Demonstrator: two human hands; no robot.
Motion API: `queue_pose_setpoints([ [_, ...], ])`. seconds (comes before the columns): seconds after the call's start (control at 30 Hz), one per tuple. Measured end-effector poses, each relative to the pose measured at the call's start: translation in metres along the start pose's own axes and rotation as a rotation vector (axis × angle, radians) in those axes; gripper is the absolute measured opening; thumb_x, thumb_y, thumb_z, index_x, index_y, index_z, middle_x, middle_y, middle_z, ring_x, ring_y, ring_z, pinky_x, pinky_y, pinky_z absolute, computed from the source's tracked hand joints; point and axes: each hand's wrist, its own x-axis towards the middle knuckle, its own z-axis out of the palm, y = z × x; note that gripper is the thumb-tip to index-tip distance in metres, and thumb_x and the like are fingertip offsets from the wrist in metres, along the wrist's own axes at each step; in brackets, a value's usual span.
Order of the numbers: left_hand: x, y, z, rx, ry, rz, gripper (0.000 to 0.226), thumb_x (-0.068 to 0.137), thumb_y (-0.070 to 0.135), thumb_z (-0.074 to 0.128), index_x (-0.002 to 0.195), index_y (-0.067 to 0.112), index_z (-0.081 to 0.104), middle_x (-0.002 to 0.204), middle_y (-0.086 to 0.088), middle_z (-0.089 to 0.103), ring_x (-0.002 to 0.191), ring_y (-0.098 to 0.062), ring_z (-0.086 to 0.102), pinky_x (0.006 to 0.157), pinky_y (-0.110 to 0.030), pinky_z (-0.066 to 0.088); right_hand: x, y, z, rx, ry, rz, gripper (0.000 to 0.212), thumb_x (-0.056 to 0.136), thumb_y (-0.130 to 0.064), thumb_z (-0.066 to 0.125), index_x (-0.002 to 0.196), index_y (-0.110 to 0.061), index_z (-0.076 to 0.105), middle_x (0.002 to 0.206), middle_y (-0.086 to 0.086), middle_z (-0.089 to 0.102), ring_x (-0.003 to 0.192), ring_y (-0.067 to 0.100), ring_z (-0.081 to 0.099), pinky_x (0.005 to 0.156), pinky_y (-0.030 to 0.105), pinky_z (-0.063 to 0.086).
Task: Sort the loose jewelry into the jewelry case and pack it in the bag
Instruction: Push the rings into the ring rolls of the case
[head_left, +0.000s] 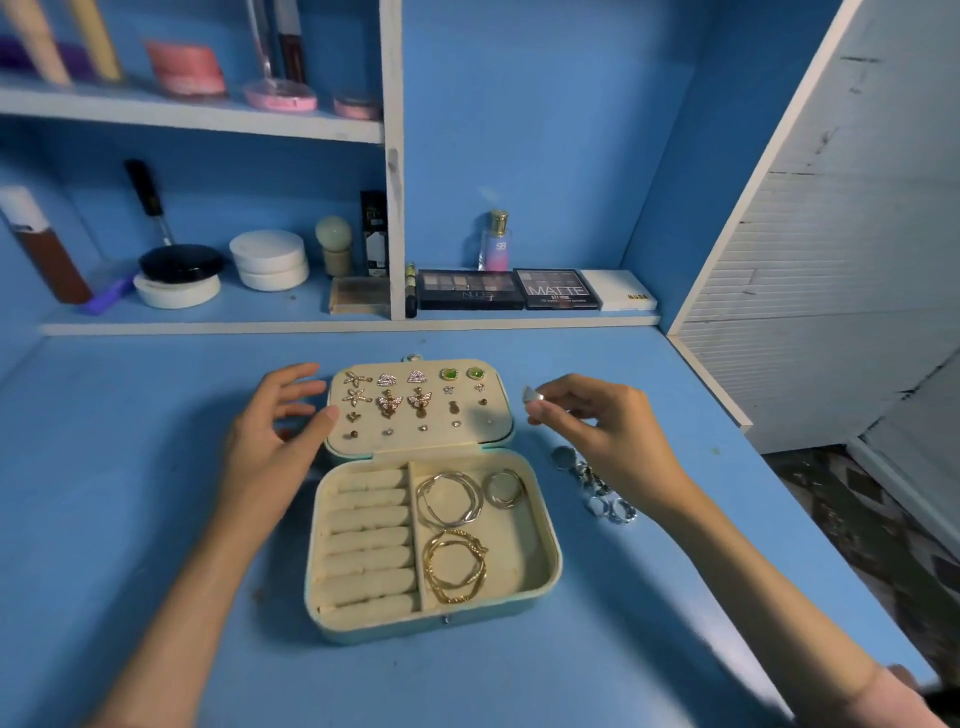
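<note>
- Sorting is seen under way at a blue worktop (156, 415), where an open jewelry case (551, 545) lies flat between two hands.
- A small silver piece (532, 396), apparently a ring, is pinched between the thumb and fingertips of the right hand (587, 421) and held up just right of the case's lid.
- Nothing is held by the left hand (275, 431). Its fingers are spread wide and its thumb is set at the lid's left edge.
- More loose rings (597, 488) lie heaped on the worktop just beside the case, under the right wrist.
- Earrings are pinned across the lid panel (415, 400), and hoops (449, 499) are gathered in the tray's right compartment. The ring rolls (369, 535) on the left appear unfilled.
- The ring stage is judged to be in hand: the pinched piece would need to be carried across and pressed into a slot between the rolls, a fine placement in which polished metal could slip.
- No bag is in view, so packing is judged to be some way off.
</note>
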Motion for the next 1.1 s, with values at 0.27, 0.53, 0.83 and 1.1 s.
queue_pose_setpoints([
  [0.27,-0.038,0.044,-0.005,0.107,-0.273,0.192,0.032,0.077,0.032,0.065,0.107,0.045,0.066,0.114,0.032,0.061,0.094,0.004,0.059,0.082,-0.005,0.040,-0.007,-0.044,0.047,0.381,-0.277,0.071,0.019,0.079,-0.031,0.064,0.085,-0.016,0.073,0.071,0.007,0.067,0.067,0.013,0.059,0.065,0.026,0.047],
  [0.53,-0.050,0.041,-0.015,0.142,-0.192,0.314,0.031,0.077,0.036,0.071,0.107,0.034,0.071,0.103,0.020,0.065,0.077,-0.001,0.065,0.078,-0.012,0.049,-0.013,-0.056,0.080,0.466,-0.326,0.114,0.015,0.089,-0.012,0.061,0.094,-0.009,0.075,0.084,0.024,0.069,0.070,0.017,0.054,0.068,0.032,0.045],
  [0.83,-0.038,0.048,-0.028,0.400,-0.371,0.238,0.025,0.078,0.001,0.074,0.096,0.017,0.077,0.085,0.018,0.062,0.081,-0.006,0.058,0.074,-0.006,0.042,-0.021,-0.063,0.084,0.084,-0.283,-0.038,0.020,0.085,-0.013,0.067,0.099,-0.025,0.074,0.078,-0.013,0.069,0.068,-0.004,0.057,0.063,0.008,0.039],
  [1.1,-0.041,0.051,-0.026,0.491,-0.357,0.203,0.028,0.080,0.017,0.075,0.103,0.032,0.071,0.088,0.019,0.055,0.083,0.011,0.051,0.075,-0.001,0.033,-0.022,-0.059,0.094,-0.221,-0.106,-0.172,0.012,0.081,-0.029,0.071,0.092,-0.027,0.074,0.072,-0.010,0.057,0.079,0.013,0.047,0.067,0.025,0.039],
])
